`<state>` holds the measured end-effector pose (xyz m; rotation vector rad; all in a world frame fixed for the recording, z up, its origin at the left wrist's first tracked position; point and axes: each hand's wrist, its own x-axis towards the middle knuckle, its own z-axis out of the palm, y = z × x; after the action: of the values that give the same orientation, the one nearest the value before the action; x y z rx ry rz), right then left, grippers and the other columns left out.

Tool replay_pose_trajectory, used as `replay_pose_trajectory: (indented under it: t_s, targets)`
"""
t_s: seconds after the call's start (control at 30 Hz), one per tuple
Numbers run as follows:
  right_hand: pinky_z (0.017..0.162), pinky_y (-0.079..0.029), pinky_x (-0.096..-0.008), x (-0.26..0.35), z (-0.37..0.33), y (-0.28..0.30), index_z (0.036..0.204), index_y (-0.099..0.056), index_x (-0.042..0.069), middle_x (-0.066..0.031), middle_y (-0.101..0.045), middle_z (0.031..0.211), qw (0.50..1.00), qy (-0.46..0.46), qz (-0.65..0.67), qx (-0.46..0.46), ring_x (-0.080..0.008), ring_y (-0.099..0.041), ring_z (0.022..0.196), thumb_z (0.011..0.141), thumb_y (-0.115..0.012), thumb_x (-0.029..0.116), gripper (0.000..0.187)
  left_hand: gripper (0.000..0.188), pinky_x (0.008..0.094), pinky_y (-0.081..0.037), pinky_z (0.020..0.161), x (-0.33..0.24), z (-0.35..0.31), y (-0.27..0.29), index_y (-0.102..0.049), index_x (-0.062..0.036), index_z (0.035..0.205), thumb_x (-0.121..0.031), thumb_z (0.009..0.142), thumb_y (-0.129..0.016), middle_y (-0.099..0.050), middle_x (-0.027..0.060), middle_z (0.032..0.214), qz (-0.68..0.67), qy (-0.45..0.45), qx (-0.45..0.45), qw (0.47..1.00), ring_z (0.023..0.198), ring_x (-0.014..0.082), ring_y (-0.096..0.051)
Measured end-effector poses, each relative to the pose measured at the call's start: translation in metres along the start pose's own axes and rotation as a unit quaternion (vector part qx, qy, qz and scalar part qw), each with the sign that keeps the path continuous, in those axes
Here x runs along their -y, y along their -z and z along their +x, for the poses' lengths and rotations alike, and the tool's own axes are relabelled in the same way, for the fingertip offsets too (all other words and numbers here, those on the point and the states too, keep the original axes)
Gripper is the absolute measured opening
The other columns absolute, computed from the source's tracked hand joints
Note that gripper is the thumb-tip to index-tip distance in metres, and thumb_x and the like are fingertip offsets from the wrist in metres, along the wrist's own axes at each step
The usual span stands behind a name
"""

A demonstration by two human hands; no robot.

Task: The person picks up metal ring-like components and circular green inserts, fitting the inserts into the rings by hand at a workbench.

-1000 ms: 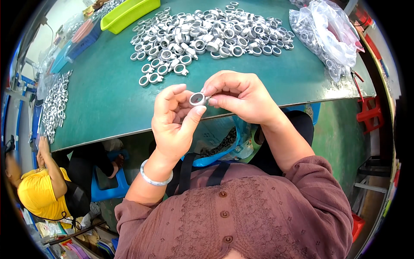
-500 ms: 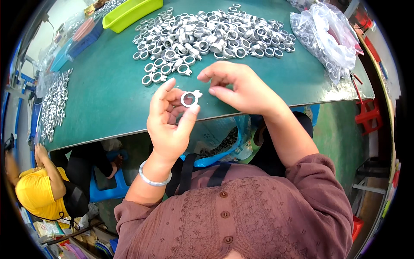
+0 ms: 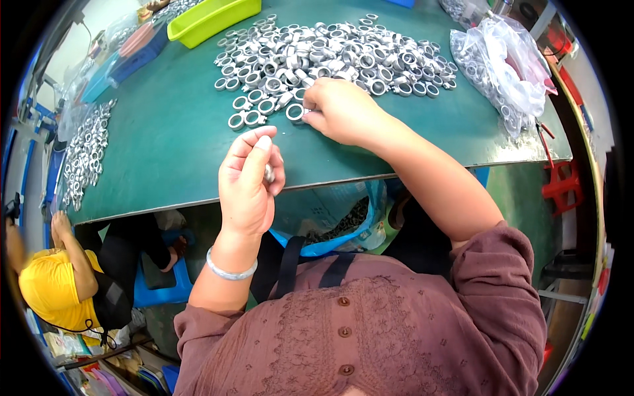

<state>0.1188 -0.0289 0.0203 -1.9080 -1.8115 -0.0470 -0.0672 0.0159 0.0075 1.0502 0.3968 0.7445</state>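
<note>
Nearest is the person's brown embroidered blouse (image 3: pixel 370 323), with a pale bangle (image 3: pixel 231 265) around the left wrist. Beyond it, the left hand (image 3: pixel 252 173) is raised upright just above the near edge of the table, its fingers curled in and the thumb laid over them. They grip a small grey metal piece (image 3: pixel 269 173), of which only a bit shows between the fingers, so its direction and long axis cannot be told. Below the table edge, an opened blue bag (image 3: pixel 310 249) holds a heap of small dark pieces.

Farther in on the green table (image 3: pixel 165 145), the right hand (image 3: pixel 337 109) reaches to the near side of the pile, back of the hand up, thumb and forefinger at the right side of a silver ring (image 3: pixel 295 113). This ring lies flat on the tabletop, its round opening facing up. Its lug end points rightward, into the fingertips, so the long axis through ring and lug runs roughly left to right. The fingertips hide the lug, and I cannot tell whether they are pinched shut on it.

Just left of that ring, a few loose rings (image 3: pixel 253 118) lie flat; behind them spreads the large pile of silver rings (image 3: pixel 337 56), their lugs pointing every way. Right of the pile stands a clear plastic bag (image 3: pixel 508 72) with more rings inside, and at the far left is a lime-green basket (image 3: pixel 214 23), its long axis slanting up to the right.
</note>
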Motion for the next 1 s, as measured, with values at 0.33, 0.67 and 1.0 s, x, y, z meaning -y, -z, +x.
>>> replay_pose_trajectory:
  t_s: [0.33, 0.67, 1.0]
  targets:
    - [0.059, -0.045, -0.0237, 0.015, -0.04, 0.028, 0.09, -0.059, -0.001, -0.0075, -0.06, 0.072, 0.96, 0.045, 0.277, 0.002, -0.0107, -0.057, 0.065, 0.075, -0.06, 0.001, 0.015, 0.019, 0.014, -0.028, 0.04, 0.003, 0.002, -0.013, -0.056, -0.0009, 0.098, -0.015, 0.087, -0.051, -0.058, 0.0024, 0.072, 0.142, -0.019, 0.004, 0.99, 0.046, 0.0024, -0.04]
    - [0.068, -0.046, -0.0216, 0.01, -0.051, 0.025, 0.101, -0.057, -0.004, -0.0051, -0.062, 0.085, 0.853, -0.04, 0.52, 0.009, -0.0081, -0.056, 0.075, 0.08, -0.056, -0.001, 0.021, 0.018, 0.0142, -0.028, 0.037, 0.0, -0.001, -0.02, -0.057, -0.0006, 0.097, -0.014, 0.088, -0.049, -0.06, 0.0061, 0.072, 0.07, 0.068, 0.031, 0.995, 0.045, 0.004, -0.044]
    - [0.06, -0.046, -0.0211, 0.005, -0.058, 0.023, 0.1, -0.058, -0.004, -0.0043, -0.062, 0.082, 0.813, -0.084, 0.577, 0.005, -0.0077, -0.055, 0.067, 0.082, -0.056, 0.005, 0.02, 0.019, 0.0143, -0.026, 0.035, 0.005, 0.0, -0.027, -0.055, 0.0002, 0.096, -0.015, 0.089, -0.046, -0.058, 0.0072, 0.071, 0.03, 0.099, 0.064, 0.993, 0.043, 0.0043, -0.042]
